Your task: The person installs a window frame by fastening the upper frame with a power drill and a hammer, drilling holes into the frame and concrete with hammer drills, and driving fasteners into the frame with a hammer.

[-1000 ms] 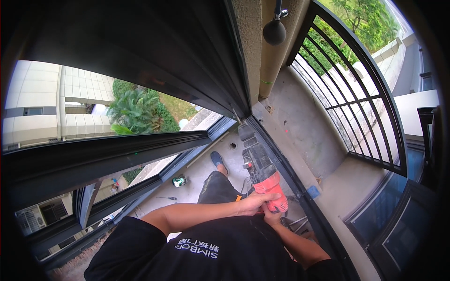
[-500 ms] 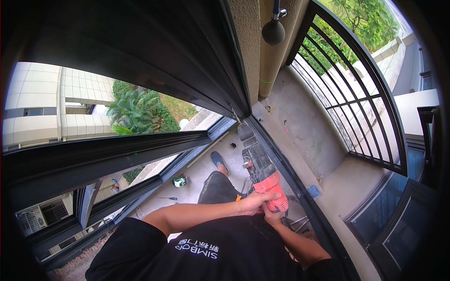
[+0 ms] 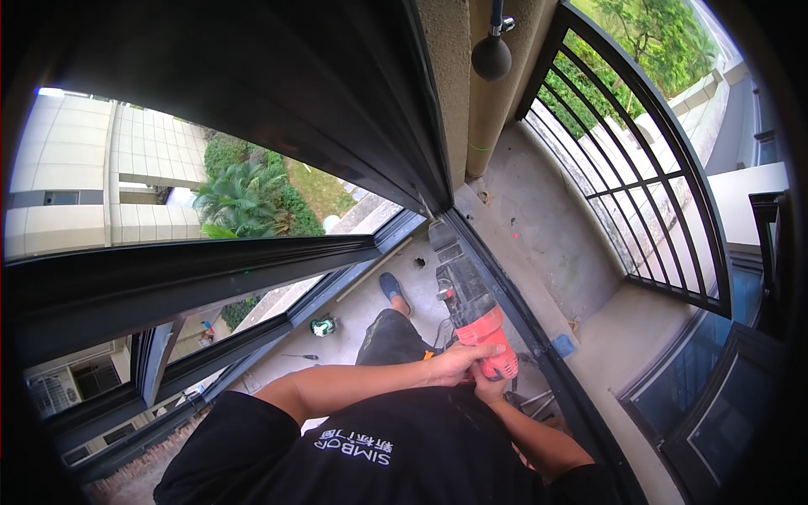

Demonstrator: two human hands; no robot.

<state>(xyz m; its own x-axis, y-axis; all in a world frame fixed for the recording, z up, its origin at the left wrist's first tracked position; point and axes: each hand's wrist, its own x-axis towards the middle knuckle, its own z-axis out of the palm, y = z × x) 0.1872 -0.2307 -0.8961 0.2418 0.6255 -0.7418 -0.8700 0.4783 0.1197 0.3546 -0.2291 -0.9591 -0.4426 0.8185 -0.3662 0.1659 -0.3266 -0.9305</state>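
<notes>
My left hand [image 3: 459, 360] is wrapped round the red rear body of a large red-and-black hammer drill [image 3: 475, 316]. Just below it, my right hand [image 3: 491, 387] grips the drill's back end, its fingers partly hidden by the tool and my left hand. The drill points away from me, with its long bit [image 3: 425, 206] at the corner of the black window frame [image 3: 320, 246]; whether the tip is in a hole I cannot make out. A dark frame rail [image 3: 513, 295] runs alongside the drill.
On the pale floor lie a green tool [image 3: 324, 326] and a screwdriver [image 3: 299, 356], near a hole [image 3: 420, 263]. My foot [image 3: 394, 290] stands beside them. A barred railing [image 3: 680, 172] curves along the right over a concrete ledge [image 3: 555, 202]. A dark bulb [image 3: 491, 57] hangs from above.
My hands and the drill stay almost still. At the upper left, the dark edge above the outside view sits higher at its left end, showing more of the building.
</notes>
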